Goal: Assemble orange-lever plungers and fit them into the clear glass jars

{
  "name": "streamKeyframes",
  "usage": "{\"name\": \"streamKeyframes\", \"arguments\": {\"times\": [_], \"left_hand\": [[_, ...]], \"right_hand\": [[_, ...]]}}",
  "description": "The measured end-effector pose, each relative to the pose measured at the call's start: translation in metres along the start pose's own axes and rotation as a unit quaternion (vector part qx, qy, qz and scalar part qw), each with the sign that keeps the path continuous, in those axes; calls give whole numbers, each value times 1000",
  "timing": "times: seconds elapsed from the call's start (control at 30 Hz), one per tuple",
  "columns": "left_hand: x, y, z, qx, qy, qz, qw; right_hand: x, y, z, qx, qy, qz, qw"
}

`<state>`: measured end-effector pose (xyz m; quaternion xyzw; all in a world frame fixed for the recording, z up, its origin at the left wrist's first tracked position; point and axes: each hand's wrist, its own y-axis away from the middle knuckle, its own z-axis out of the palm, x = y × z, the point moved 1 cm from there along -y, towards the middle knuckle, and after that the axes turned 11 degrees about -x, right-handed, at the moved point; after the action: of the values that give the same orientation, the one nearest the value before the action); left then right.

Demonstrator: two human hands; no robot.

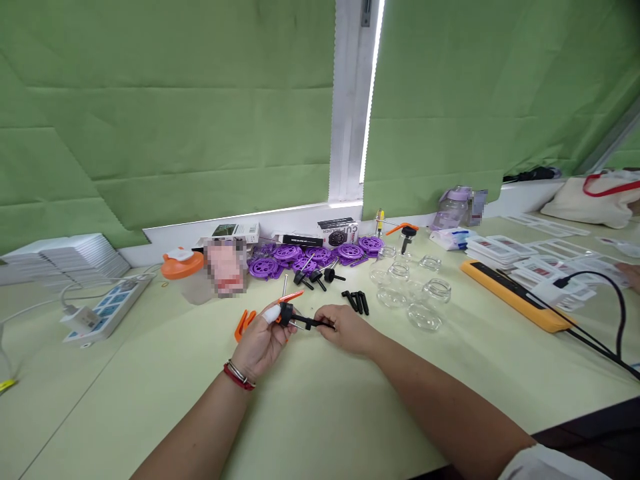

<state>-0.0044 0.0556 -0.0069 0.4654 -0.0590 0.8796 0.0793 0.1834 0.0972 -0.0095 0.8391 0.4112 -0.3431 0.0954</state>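
My left hand [263, 345], with a white covering on its thumb, is closed round a round black cap [285, 313] with a metal rod. An orange piece shows beside the cap. My right hand [347, 327] pinches a slim black part [320, 323] at the rod's other end; whether the two are joined I cannot tell. Left of my left hand lie orange curved pieces [243, 325]. Short black tubes [356, 302] lie just beyond my right hand. Farther back are three black caps with stems [316, 277].
Several clear glass jars [424, 316] stand at the right. Purple wheel-shaped pieces [287, 253] are heaped at the back. A power strip [113, 307] and an orange-lidded cup [183, 267] are on the left. A yellow bar [515, 293] with cables lies right; another person's hand [629, 273] appears beyond.
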Motion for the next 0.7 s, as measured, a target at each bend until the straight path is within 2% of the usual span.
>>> {"name": "streamKeyframes", "arguments": {"times": [0.3,0.5,0.7], "left_hand": [[2,6,8,-20,-79,6,997],[-1,7,6,29,-253,-16,967],[-4,6,2,43,-291,-6,956]], "right_hand": [[-5,0,3,7,-5,-40,999],[-8,0,7,1,16,-42,999],[-7,0,13,9,19,-68,997]]}}
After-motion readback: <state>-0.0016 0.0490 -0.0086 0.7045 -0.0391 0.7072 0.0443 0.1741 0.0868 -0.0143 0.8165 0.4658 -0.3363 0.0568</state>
